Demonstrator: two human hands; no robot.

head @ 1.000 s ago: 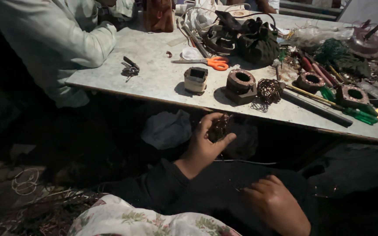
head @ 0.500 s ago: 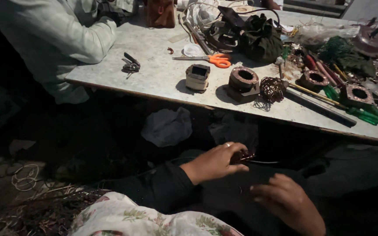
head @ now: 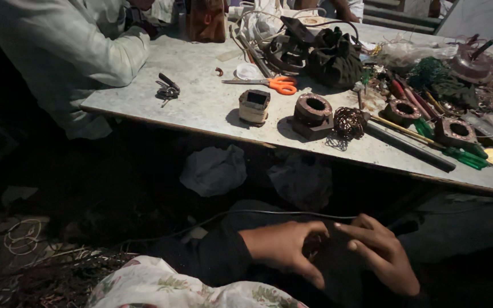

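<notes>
A small dark wire coil (head: 315, 248) sits low in the person's lap, below the table (head: 201, 108) edge, pinched between the left hand (head: 283, 246) and right hand (head: 380, 255); each grip looks narrow on it, though shadow hides the contact. Judging by this, work on it is under way, with the stripped cores (head: 312, 114) and loose copper tangle (head: 349, 121) lying on the table.

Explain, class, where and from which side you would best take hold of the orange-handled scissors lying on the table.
Take the orange-handled scissors by the orange loops at their right end, coming down from above. They lie flat on the table with the blades pointing left, so the loops are the thick, blunt part. A dark cloth bundle sits close behind, so approaching from the near side looks easier.
</notes>
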